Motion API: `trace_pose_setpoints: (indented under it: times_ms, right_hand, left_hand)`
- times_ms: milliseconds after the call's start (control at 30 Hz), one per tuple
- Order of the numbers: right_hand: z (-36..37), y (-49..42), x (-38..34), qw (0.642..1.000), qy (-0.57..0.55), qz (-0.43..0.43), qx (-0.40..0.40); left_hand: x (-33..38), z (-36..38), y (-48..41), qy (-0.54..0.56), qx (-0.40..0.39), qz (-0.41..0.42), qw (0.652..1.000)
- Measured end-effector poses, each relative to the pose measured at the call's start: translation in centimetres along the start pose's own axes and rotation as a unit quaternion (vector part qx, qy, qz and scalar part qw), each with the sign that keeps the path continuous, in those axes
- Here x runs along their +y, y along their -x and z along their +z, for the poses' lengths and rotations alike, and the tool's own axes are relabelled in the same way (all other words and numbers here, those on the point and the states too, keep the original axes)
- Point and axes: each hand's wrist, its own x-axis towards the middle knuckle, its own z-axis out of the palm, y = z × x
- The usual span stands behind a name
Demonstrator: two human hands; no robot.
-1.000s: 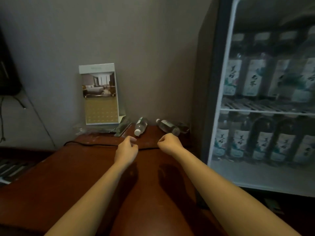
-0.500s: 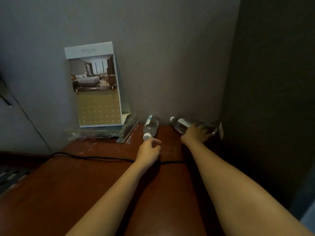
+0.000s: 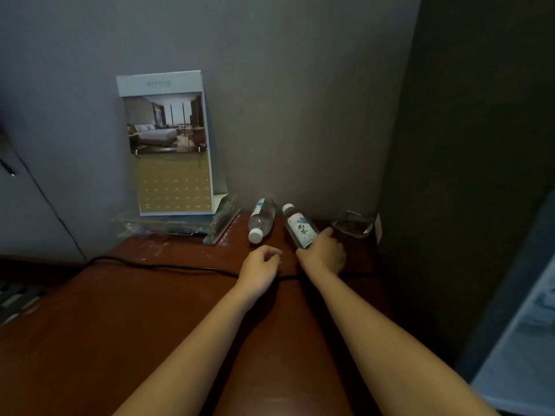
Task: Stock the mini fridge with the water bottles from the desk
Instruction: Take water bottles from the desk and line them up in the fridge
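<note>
One calendar [image 3: 168, 142] stands at the back of the desk [image 3: 120, 325]; right of it lies a water bottle [image 3: 262, 219], the left hand [image 3: 261, 265] just short of its cap, fingers loosely curled, holding nothing. The right hand [image 3: 322, 253] grips a second bottle [image 3: 300, 228] by its base, near a glass dish [image 3: 353, 225].

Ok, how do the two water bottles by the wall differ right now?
The left bottle lies untouched, the left hand just short of its cap; the right bottle is held at its base by the right hand. The left bottle's cap points toward the camera, the right bottle's toward the wall. Both are clear with white caps.
</note>
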Motion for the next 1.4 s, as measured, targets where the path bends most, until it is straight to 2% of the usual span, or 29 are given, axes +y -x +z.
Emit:
trace_pose_setpoints:
  times_ms: [100,267,433,600,933,1133,1400]
  right_hand:
    - [-0.9,3.3,0.0,0.999,-0.032,-0.022,0.017]
    - [-3.9,8.4,0.0,0.99,-0.117,-0.073,0.018]
    - [-7.9,13.5,0.7,0.97,-0.212,-0.116,-0.018]
    - [-11.5,17.1,1.9,0.95,-0.264,-0.164,-0.027]
    - [-19.8,21.1,7.2,0.906,-0.345,-0.22,-0.112]
    - [-25.1,20.7,12.3,0.899,-0.377,-0.222,-0.011]
    - [-31.7,17.8,17.6,0.902,-0.366,-0.214,0.083]
  left_hand:
    - [1.5,-0.2,2.4,0.06,-0.001,-0.025,0.998]
    - [5.2,-1.4,7.2,0.16,-0.049,-0.043,0.985]
    - [7.1,-2.8,11.3,0.237,-0.026,-0.023,0.971]
    - [9.7,-3.8,16.4,0.225,0.012,0.062,0.972]
    - [13.3,-1.3,24.0,0.15,0.006,0.177,0.973]
    - [17.7,3.6,25.6,0.12,-0.033,0.273,0.954]
    - [24.4,10.7,25.7,0.135,-0.108,0.312,0.934]
